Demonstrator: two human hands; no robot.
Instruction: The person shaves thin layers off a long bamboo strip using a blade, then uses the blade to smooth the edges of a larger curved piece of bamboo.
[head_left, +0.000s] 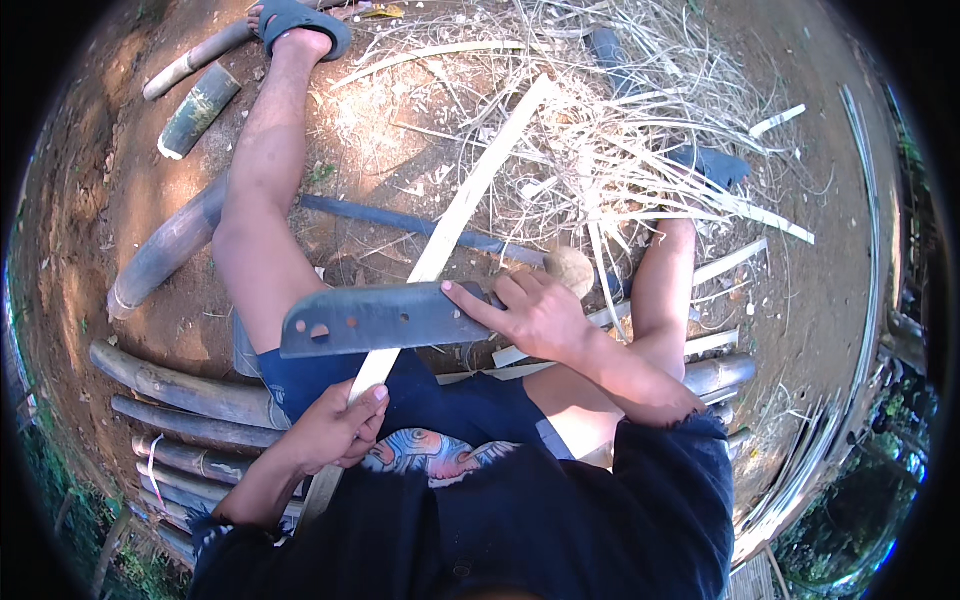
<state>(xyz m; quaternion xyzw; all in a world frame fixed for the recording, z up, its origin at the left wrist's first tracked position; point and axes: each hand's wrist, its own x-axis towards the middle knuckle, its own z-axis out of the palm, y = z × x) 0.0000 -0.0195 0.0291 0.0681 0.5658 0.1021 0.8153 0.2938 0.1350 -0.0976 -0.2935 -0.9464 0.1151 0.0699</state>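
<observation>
Above the seated person's lap, the 2 hands are apart: the left hand point(345, 425) is closed around a pale bamboo strip point(480, 190), the right hand point(540, 315) around the handle of a pierced-blade cleaver point(375, 318), forefinger on the blade. The blade crosses over the strip, whose far end reaches the tangled shavings point(640, 120). Bamboo poles point(185, 385) lie at left.

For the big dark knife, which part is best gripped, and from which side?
Probably the handle end of the knife, from the person's right, as the right hand holds it. The broad, holed blade lies crosswise over the pale strip, its free end pointing left, so the right side keeps most of the hand behind the blade. The handle itself is mostly hidden.
</observation>
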